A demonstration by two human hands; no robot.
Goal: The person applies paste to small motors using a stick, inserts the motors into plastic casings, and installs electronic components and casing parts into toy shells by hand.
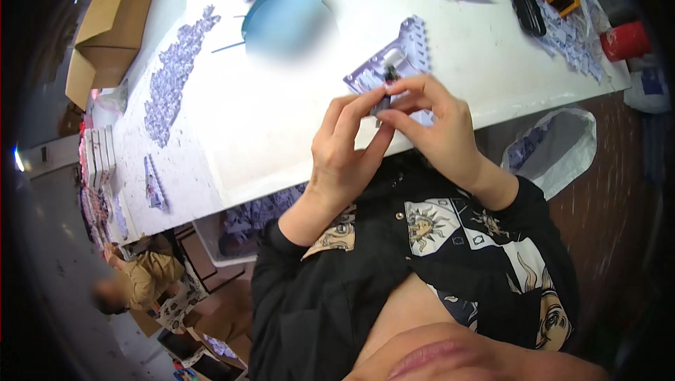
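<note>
Close together over the near edge of the white table point(281, 145), my left hand point(343, 143) and my right hand point(439, 124) pinch one small dark piece point(384, 104) between their fingertips. The piece is partly hidden by the fingers, and its kind cannot be made out. Just beyond the fingers lies a lavender plastic moulding point(411, 40) with a toothed edge. A small dark and clear item point(391, 68) shows on top of that moulding, right by my fingertips.
A blue round-rimmed object point(285, 18), partly blurred, stands ahead. Left are a long pile of lavender parts point(176, 75) and a cardboard box point(116, 26). Right are a black case point(526, 8), a red container point(624, 41) and a white bag point(562, 159). Another person point(151, 275) is lower left.
</note>
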